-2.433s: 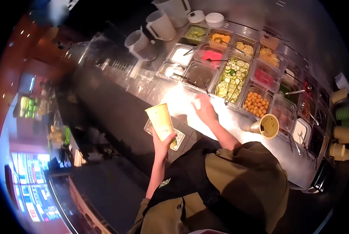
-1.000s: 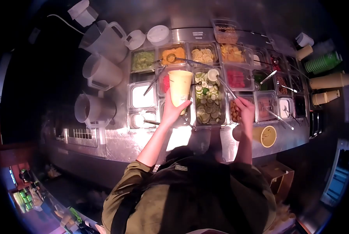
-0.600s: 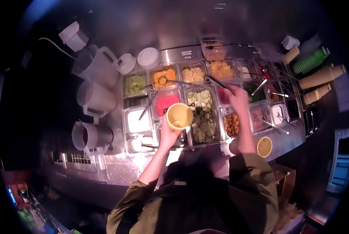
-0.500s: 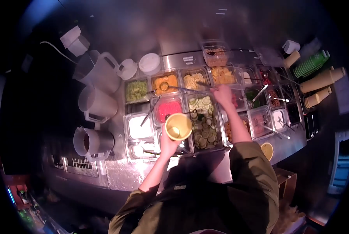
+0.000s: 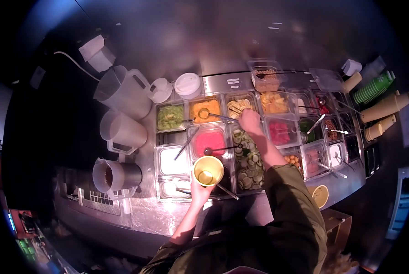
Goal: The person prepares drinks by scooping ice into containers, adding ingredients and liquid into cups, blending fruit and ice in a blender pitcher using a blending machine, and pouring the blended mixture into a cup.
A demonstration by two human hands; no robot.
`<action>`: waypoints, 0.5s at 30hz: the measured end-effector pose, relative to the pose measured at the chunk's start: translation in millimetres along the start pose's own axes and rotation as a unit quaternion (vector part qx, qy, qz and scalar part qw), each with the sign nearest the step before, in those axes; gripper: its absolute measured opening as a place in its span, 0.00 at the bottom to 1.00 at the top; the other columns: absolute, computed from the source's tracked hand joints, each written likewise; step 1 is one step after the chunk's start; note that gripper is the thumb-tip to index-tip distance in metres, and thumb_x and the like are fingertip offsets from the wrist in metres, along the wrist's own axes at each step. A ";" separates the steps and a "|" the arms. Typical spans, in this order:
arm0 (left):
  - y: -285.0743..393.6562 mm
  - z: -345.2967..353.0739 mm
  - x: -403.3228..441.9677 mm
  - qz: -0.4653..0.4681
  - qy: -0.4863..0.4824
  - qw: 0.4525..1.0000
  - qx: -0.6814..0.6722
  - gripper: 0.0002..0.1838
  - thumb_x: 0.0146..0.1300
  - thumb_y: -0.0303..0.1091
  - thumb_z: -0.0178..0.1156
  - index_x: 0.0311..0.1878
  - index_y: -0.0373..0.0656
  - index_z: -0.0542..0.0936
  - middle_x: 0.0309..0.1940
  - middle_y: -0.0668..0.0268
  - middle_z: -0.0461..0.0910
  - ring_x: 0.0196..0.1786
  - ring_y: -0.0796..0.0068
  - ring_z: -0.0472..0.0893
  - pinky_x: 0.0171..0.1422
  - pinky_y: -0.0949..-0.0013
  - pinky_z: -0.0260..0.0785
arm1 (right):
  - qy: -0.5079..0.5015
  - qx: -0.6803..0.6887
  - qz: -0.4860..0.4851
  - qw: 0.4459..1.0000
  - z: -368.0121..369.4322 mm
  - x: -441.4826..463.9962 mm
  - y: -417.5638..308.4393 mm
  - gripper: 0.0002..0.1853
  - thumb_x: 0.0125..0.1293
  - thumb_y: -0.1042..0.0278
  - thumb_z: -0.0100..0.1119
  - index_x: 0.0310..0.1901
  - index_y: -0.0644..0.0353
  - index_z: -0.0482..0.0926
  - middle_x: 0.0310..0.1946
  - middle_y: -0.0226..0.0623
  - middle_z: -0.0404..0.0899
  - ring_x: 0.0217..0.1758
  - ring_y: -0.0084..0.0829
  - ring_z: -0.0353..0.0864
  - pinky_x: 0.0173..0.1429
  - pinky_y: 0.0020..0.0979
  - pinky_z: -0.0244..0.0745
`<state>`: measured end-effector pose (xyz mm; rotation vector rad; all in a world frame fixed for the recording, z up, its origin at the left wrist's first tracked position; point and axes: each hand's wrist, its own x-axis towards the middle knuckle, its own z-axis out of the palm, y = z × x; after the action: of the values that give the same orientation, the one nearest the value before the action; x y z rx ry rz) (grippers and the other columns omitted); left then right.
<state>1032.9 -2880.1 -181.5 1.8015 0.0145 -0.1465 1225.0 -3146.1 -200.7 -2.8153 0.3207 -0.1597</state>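
Observation:
My left hand (image 5: 200,192) is wrapped round a yellow cup (image 5: 207,165), tilted so that its inside shows, in front of the tub of pink-red food (image 5: 209,139). Something pale lies at the cup's bottom. My right hand (image 5: 250,120) is closed on tongs (image 5: 234,109), whose tips reach into a tub of round pale slices, perhaps banana (image 5: 242,102). Below that hand is a long tub of sliced cucumber (image 5: 250,171). A ladle (image 5: 204,113) rests in the orange food (image 5: 212,104) to the left.
At the left stand several plastic pitchers (image 5: 122,130). White lidded tubs (image 5: 188,85) sit behind the green food (image 5: 170,117). More food tubs with utensils fill the right side, with green cups (image 5: 374,87) and paper cups (image 5: 382,128) beyond. Another yellow cup (image 5: 320,196) stands near the front edge.
My right hand has moved left and nearer, bringing the tongs into the tub of pale slices. The cup in my left hand has shifted slightly lower in view, and the whole view has shifted.

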 end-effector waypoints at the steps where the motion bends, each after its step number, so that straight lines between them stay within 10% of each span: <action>1: -1.4 -0.1 0.4 -0.010 -0.013 1.000 -0.007 0.35 0.42 0.24 0.71 0.56 0.40 0.65 0.48 0.60 0.74 0.52 0.68 0.75 0.57 0.67 0.66 | 0.004 0.001 0.003 1.000 1.1 -0.4 -0.8 0.11 0.52 0.63 0.57 0.28 0.63 0.81 0.27 0.49 0.80 0.32 0.47 0.82 0.40 0.42 0.76; 5: 17.6 4.6 1.6 0.025 0.009 1.000 -0.015 0.25 0.44 0.21 0.68 0.49 0.36 0.72 0.42 0.63 0.78 0.47 0.72 0.78 0.53 0.70 0.69 | 0.006 0.001 0.003 1.000 10.2 1.6 1.6 0.10 0.52 0.64 0.57 0.28 0.63 0.81 0.28 0.49 0.80 0.33 0.47 0.82 0.40 0.42 0.76; 15: 4.8 1.4 2.8 0.011 -0.014 1.000 0.007 0.36 0.43 0.23 0.70 0.57 0.39 0.64 0.49 0.59 0.73 0.53 0.68 0.74 0.58 0.67 0.66 | -0.003 0.038 0.083 0.996 -2.6 -1.8 -2.5 0.14 0.53 0.61 0.57 0.30 0.64 0.81 0.31 0.50 0.80 0.37 0.48 0.81 0.44 0.43 0.76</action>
<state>1036.0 -2882.8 -177.5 1.8133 -0.0259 -0.1578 1223.4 -3144.1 -197.6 -2.6995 0.5329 -0.1237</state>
